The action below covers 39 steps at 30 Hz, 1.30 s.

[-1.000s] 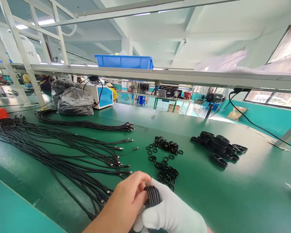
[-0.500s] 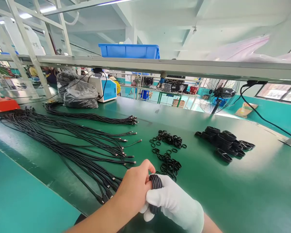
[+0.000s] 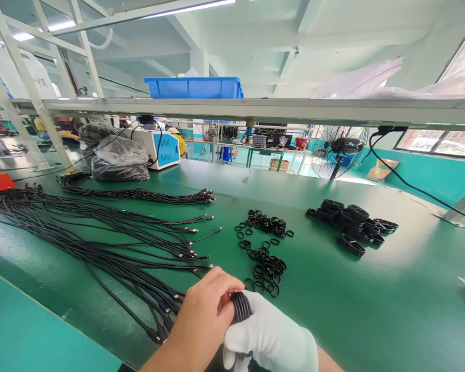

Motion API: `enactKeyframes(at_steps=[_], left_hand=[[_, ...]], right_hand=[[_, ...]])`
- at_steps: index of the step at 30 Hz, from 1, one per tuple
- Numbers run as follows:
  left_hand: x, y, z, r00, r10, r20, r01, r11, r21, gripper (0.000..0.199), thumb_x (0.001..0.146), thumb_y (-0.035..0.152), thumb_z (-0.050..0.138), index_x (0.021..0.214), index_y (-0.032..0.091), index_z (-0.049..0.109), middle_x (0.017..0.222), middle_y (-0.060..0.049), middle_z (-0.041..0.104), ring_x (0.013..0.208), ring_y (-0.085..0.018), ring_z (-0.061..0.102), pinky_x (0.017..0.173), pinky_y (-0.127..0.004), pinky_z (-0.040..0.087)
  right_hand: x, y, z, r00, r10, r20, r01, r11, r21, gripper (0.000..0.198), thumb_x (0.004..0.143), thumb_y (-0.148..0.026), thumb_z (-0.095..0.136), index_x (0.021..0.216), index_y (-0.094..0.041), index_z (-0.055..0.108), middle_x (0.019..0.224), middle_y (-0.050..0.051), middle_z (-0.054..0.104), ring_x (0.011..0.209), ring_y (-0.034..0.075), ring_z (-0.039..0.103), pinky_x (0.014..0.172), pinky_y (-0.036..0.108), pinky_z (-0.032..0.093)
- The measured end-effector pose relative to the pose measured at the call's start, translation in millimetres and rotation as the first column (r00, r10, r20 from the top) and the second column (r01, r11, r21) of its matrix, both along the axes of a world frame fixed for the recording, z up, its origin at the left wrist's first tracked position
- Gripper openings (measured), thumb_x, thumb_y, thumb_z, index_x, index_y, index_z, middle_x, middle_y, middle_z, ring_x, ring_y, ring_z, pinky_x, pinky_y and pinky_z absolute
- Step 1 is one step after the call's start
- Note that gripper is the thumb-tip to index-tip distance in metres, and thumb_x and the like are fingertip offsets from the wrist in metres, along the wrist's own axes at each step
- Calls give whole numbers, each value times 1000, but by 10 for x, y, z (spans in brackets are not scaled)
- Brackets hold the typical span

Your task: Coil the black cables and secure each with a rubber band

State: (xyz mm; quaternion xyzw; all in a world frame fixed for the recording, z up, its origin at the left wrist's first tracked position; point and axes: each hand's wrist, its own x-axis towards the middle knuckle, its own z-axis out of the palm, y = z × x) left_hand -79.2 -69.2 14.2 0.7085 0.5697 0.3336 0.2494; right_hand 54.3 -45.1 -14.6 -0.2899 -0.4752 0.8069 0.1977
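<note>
Holding coiled black cable [image 3: 241, 306] in both hands, over the bench [image 3: 372, 310], close to its near edge. Clamped round it with white-gloved right hand [image 3: 265, 330]; closed on its left side with bare left hand [image 3: 207, 310], some fingertips hidden. Toward the bench's left edge, straight black cables [image 3: 85, 248] in long bunches, reaching toward the middle. Mid-bench, just beyond both hands, small black rings [image 3: 271, 225] in loose heaps. Toward the far right corner, piled black coils [image 3: 349, 222].

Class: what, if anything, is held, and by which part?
A coiled black cable: white-gloved right hand gripping its middle, bare left hand touching its upper left side.
</note>
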Motion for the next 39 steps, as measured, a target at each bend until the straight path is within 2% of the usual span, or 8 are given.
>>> enactKeyframes(at_steps=[5,11,16,21,28,31,34,39], left_hand=[[0,-12,-146,1000,31,-5,-30,992,126,33,69,-1,40,78,21,63,73,2,59,66,-12,59,61,-20,45],[-3,-36,-241,997,56,55,-68,970,232,28,70,1,42,74,20,62,66,2,54,59,-11,55,55,-19,43],[37,33,-141,998,34,55,-36,999,32,29,70,3,41,78,21,62,75,2,60,65,-12,57,60,-20,43],[0,106,4,997,31,-64,-36,996,-86,25,71,9,44,79,24,63,72,3,62,65,-14,55,62,-24,40],[52,159,-66,984,109,143,-51,933,-357,6,70,22,53,76,21,51,57,6,53,51,-12,47,46,-21,33],[82,172,-80,994,100,34,-83,939,-334,4,69,21,52,73,21,51,53,7,52,50,-12,45,47,-21,30],[66,150,-41,991,82,-105,-107,962,-253,6,68,18,52,72,23,53,58,6,54,52,-12,44,48,-21,28],[26,70,-15,998,-25,-49,24,999,-31,24,69,4,43,77,22,56,75,4,54,62,-11,51,57,-20,39]], right_hand=[[-14,1,5,1000,-19,-12,20,999,37,28,48,-10,70,73,-14,57,58,-5,49,49,9,51,46,24,49],[-6,-12,105,1000,-2,8,2,999,52,28,53,-14,69,79,-13,59,58,-4,50,53,12,56,50,23,47],[-10,24,69,996,-78,41,76,996,51,26,49,-13,71,73,-12,60,62,-2,55,56,11,56,52,22,48],[8,24,51,996,-93,4,93,995,-22,38,48,-22,76,83,-11,65,71,2,58,62,13,57,56,27,51],[37,9,62,994,-77,79,75,997,18,25,54,-19,72,74,-11,61,67,1,57,61,15,61,58,27,49],[27,13,35,988,-77,136,71,996,48,19,54,-12,68,71,-11,59,61,-1,56,50,12,59,48,20,45],[25,6,18,996,-71,52,73,997,-30,25,55,-12,65,79,-13,59,60,-2,54,51,12,57,42,19,46],[8,-10,21,1000,-26,11,27,997,-69,19,54,-11,63,72,-12,57,55,-2,51,50,11,56,42,20,49]])
